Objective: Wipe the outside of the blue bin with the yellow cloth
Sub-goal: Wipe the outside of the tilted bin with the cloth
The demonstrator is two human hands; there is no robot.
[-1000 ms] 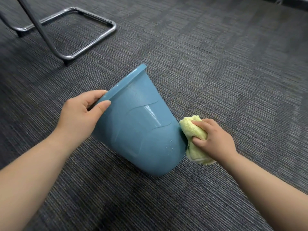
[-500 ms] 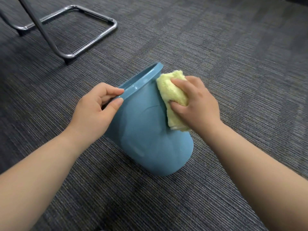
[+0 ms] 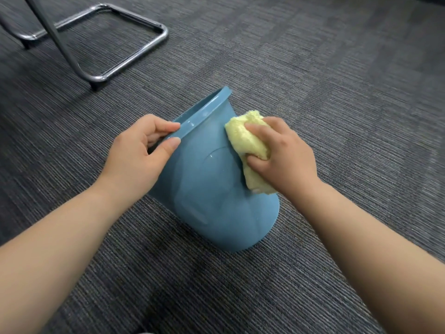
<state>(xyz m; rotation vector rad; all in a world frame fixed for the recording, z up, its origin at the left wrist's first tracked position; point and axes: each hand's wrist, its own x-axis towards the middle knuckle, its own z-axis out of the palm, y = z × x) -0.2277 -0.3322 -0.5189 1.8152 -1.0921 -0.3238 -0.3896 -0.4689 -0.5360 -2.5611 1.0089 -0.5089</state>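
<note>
**Tilted blue bin held at the rim, yellow cloth pressed to its side**

At the far left, a chrome chair frame stands on the dark grey ribbed carpet, well apart from the work.

The left hand has its grip closed on the bin's rim: the thumb lies on the outer wall just below the lip and the fingers curl over the edge into the opening.

The blue bin sits in the middle of the carpet, between the two forearms. It is smooth, glossy plastic, round and tapered, wider at the thick flat-banded rim than at the base, with a faint curved moulded line and a small glint on its wall. It is tipped, not upright: its long axis runs from the base at lower right, which touches the carpet, up to the mouth at upper left, facing away towards the chair frame. The inside is hidden.

The yellow cloth, a fluffy bunched pad, lies against the bin's upper right wall just below the rim. The right hand has its grip closed around the cloth, fingers over the top and thumb beneath.
</note>
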